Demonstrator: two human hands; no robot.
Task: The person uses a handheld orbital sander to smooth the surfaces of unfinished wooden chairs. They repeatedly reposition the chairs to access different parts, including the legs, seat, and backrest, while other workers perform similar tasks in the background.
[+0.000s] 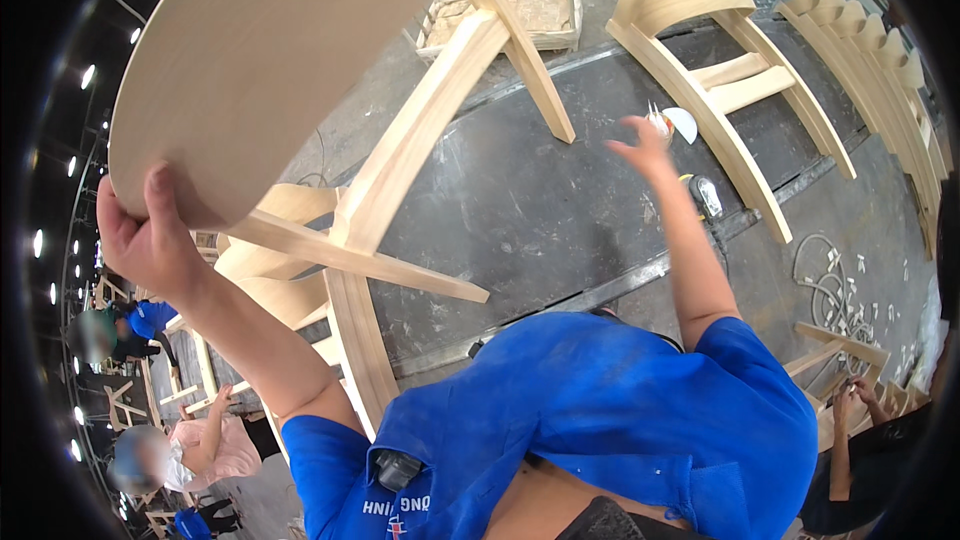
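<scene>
My left hand (150, 230) grips the lower rim of a large, smooth wooden chair seat (270, 50), thumb on its broad face and fingers behind. The seat is tilted up at the upper left. Wooden legs joined by a crosspiece (420, 130) stick out past it to the right; how they meet the seat is hidden. Over the dark worktable (510, 210), my right hand (645, 148) is reached out with fingers apart, holding nothing. Just beyond it lie a white half-round piece (681, 125) and a small red-and-white item I cannot make out, partly behind the fingers.
A curved wooden chair frame (700, 70) lies on the table's right side, with a handheld power tool (703, 197) nearer me. More curved wooden parts (870, 70) stand in a row at far right. Other people work at left and lower right. A cable (830, 280) coils on the floor.
</scene>
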